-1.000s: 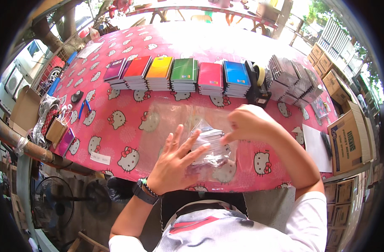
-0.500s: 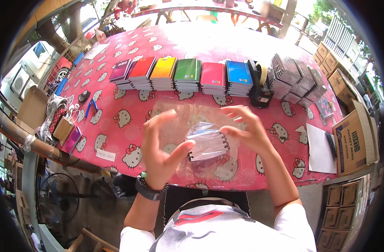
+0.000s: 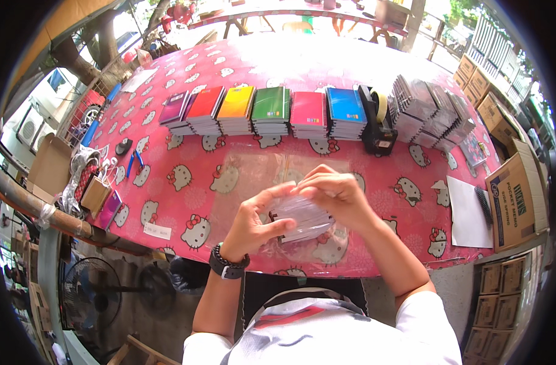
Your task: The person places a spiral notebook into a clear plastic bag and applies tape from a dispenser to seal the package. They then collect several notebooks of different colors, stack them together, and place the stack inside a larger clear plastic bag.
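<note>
A small bundle of spiral notebooks (image 3: 307, 226) in clear plastic stands on the table before me, page edges showing. My left hand (image 3: 256, 216) curves around its left side, thumb against the bundle and fingertips at its top. With fingers bent together, my right hand (image 3: 335, 193) pinches the plastic at the bundle's upper edge; its fingertips partly hide the film. Beneath lies a flat clear plastic sheet (image 3: 241, 176) on the pink patterned tablecloth (image 3: 186, 155).
Behind stand stacks of purple, red, yellow, green, pink and blue notebooks (image 3: 272, 106). Right of them are a black tape dispenser (image 3: 380, 131) and wrapped notebook bundles (image 3: 433, 115). White paper (image 3: 466, 213) and a cardboard box (image 3: 516, 198) are at right; blue pliers (image 3: 132, 163) lie at left.
Both hands have come inward from apart. My right fingers have closed on the plastic at the top of the bundle, and my left hand has moved against its side.
</note>
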{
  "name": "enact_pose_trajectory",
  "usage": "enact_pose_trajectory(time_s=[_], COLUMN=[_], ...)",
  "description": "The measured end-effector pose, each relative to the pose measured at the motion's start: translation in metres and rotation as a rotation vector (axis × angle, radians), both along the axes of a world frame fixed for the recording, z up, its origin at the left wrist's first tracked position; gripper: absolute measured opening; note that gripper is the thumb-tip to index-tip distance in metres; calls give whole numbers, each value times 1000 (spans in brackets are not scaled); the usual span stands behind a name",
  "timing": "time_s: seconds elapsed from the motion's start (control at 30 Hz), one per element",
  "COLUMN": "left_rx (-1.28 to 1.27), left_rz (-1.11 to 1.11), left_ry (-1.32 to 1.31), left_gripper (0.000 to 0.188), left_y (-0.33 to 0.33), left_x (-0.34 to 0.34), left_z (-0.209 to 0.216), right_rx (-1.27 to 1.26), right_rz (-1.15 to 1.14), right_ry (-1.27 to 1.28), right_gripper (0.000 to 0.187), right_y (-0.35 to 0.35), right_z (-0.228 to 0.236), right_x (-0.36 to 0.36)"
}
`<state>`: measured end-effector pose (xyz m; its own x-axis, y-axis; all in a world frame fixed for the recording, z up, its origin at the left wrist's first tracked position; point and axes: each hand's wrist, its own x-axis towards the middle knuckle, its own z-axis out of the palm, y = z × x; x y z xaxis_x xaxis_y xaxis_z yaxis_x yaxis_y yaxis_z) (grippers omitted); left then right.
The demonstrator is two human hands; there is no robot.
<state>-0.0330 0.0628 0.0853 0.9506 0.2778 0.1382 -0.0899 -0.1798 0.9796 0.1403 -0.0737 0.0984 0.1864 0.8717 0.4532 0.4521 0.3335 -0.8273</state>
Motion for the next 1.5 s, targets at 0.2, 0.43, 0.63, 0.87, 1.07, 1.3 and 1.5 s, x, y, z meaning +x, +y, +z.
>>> enact_pose_trajectory(time_s=[0.2, 0.43, 0.63, 0.87, 1.07, 1.3, 1.5], left_rx=[738, 735, 558, 62, 334, 977, 1098], left_rz=[137, 301, 398, 584, 747, 487, 512], left_ry=[-93, -336, -422, -430, -490, -146, 25], left_gripper=[86, 28, 26, 86, 74, 45, 53], left_y=[-21, -28, -32, -55, -60, -96, -95], left_x=[-10, -14, -13, -2, 4, -22, -19], left_z=[13, -20, -22, -25, -26, -15, -20], right_rx=[-64, 150, 114, -133, -167, -348, -207], right_rz=[71, -173, -280, -347, -274, -173, -224], right_ry=[-324, -441, -460, -413, -213, 102, 220], right_gripper=[71, 22, 20, 43, 24, 25, 19], right_y=[-29, -35, -32, -21, -1, 3, -12], right_z=[5, -22, -11, 2, 0, 5, 7], right_x=[5, -26, -45, -30, -15, -6, 35])
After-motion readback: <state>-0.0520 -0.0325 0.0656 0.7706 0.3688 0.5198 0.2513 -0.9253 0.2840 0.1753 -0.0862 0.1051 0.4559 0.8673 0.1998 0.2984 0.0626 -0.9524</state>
